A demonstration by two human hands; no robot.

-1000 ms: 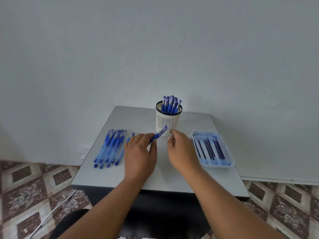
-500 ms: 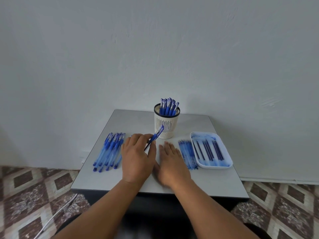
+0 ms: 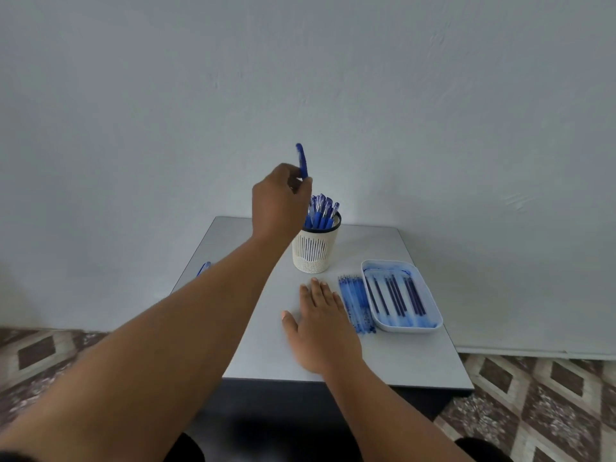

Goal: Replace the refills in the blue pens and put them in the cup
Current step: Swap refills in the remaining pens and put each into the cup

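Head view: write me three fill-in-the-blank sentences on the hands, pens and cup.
The left hand holds a blue plastic pen above the ribbed white ____.
The right hand lies flat on the grey ____.
The white rectangular tray holds dark blue ____.
Missing words: cup; table; refills.

1. Your grey table (image 3: 383, 361) stood against the wall.
2. Your right hand (image 3: 321, 325) lay flat on it.
3. A loose row of refills (image 3: 355, 303) lay just right of that hand, a white tray (image 3: 405, 328) beyond them.
4. The slotted cup (image 3: 315, 250) stood ahead of the fingers.
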